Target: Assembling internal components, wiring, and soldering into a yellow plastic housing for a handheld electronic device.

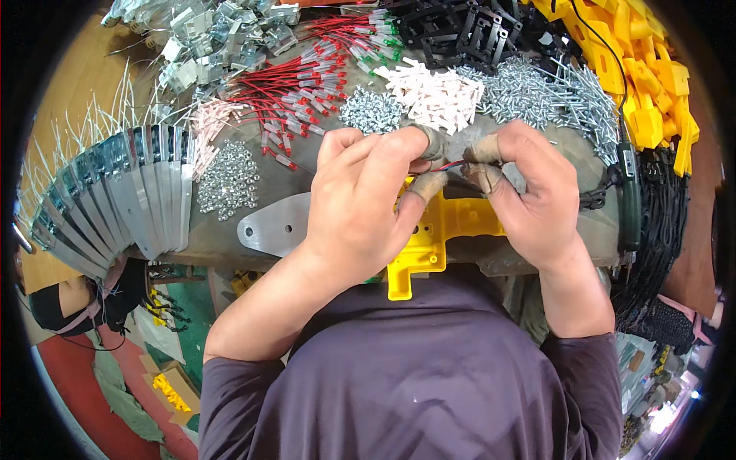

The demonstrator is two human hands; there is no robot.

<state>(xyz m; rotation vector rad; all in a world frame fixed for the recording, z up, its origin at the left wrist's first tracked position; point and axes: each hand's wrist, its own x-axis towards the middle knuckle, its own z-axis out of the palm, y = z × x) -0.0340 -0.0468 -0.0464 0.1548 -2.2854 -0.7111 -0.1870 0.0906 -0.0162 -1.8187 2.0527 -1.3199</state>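
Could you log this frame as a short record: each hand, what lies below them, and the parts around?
Left hand: pinching thin wires
Right hand: pinching the same wires
Fingertips: covers on both hands
Below hands: yellow part
Left of it: flat silver plate, partly hidden
Far left: fanned metal strips
Beyond hands: red-wired parts, pale pieces, screws
Far right: yellow pile

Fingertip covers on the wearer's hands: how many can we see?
4 visible. Left hand: left index cover, left thumb cover. Right hand: right index cover, right thumb cover. Others could be hidden on the curled fingers.
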